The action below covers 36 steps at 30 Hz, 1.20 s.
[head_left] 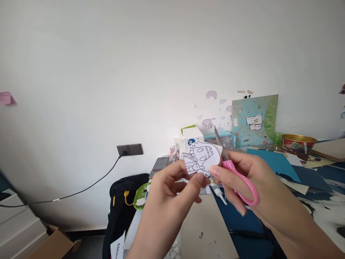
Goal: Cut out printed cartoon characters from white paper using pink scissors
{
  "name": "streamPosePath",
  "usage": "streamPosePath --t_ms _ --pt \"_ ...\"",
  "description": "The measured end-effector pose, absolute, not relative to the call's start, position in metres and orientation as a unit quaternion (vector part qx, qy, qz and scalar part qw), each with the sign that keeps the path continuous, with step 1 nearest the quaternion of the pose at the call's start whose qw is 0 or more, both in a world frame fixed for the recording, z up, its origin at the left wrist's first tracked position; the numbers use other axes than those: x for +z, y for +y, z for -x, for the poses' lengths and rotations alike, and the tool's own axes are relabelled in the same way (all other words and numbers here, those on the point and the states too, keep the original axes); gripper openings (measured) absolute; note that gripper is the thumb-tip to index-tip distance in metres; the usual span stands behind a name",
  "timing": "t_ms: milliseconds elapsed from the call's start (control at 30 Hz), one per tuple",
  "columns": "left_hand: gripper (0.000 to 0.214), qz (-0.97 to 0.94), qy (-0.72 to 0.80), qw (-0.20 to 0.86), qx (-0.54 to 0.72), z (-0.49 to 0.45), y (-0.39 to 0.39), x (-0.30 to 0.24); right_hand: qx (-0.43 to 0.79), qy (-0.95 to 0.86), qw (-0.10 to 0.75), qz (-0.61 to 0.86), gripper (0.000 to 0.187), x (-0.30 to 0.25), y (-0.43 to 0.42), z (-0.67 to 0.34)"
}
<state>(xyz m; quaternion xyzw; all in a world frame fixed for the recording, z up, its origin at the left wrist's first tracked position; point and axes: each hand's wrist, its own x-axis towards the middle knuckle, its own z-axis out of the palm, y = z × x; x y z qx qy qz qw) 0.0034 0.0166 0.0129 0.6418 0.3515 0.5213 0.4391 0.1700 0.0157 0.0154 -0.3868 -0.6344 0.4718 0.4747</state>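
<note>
My left hand (172,189) pinches the lower edge of a white paper cutout (202,158) printed with a black-line cartoon figure, held up in front of me. My right hand (242,183) grips pink-handled scissors (237,178), fingers through the loops. The metal blades point up and left along the cutout's right edge. Both hands hover above the table (205,230).
Blue paper sheets (277,162) and scraps cover the table's right side. A gold bowl (298,142), a small white box (192,138), a phone (159,166) and a colourful card (254,120) stand near the wall. A black bag (121,208) and a cardboard box (54,246) sit at left.
</note>
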Motion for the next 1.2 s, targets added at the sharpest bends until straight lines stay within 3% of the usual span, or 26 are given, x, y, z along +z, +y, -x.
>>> streamPosePath --t_ms 100,200,500,633,800,1200 --pt "0.023 -0.605 0.307 0.338 0.652 -0.008 0.013 0.008 0.465 -0.612 0.513 0.382 0.034 0.012 0.016 -0.167" --pt "0.022 -0.632 0.287 0.276 0.665 -0.010 0.010 0.004 0.464 -0.604 0.532 0.370 0.036 0.009 0.017 -0.163" --pt "0.021 -0.604 0.339 0.410 0.593 0.004 0.014 0.012 0.422 -0.693 0.443 0.380 0.021 0.018 0.018 -0.191" --pt "0.022 -0.618 0.342 0.395 0.587 0.010 0.013 0.013 0.433 -0.778 0.251 0.380 0.020 0.021 0.017 -0.222" --pt "0.030 -0.681 0.341 0.374 0.529 0.016 0.013 0.013 0.431 -0.792 0.143 0.408 0.022 0.028 0.013 -0.221" --pt "0.031 -0.733 0.306 0.366 0.484 0.016 0.017 0.014 0.498 -0.752 0.152 0.404 0.016 0.035 0.013 -0.205"
